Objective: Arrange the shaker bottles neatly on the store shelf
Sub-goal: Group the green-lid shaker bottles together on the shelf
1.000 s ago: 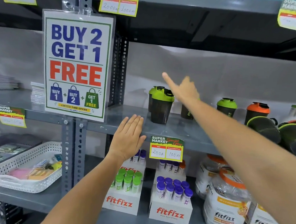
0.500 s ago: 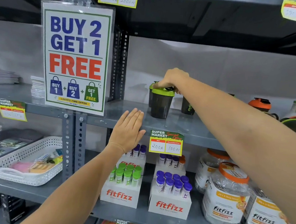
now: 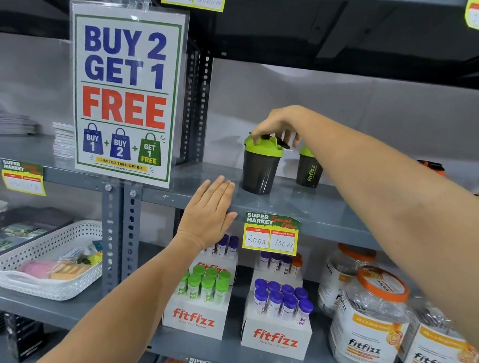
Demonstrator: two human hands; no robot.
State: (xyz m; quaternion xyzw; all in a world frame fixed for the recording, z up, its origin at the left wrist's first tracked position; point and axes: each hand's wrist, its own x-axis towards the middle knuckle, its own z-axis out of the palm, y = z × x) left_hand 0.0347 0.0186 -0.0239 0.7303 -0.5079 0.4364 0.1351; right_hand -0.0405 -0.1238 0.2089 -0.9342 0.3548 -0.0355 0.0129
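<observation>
The shaker bottle point(image 3: 260, 165), upright on the shelf point(image 3: 302, 205) at frame center, looks light, rigid and tippable, so my right hand point(image 3: 279, 124) pinches its green lid point(image 3: 263, 146) from above while my left hand point(image 3: 209, 213) rests flat and empty against the shelf edge.

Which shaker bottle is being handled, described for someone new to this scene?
Start at the big "BUY 2 GET 1 FREE" sign; on the grey metal shelf to its right stands the dark plastic shaker bottle with a green lid. Unlike its neighbour, the right hand grips its lid.
</observation>
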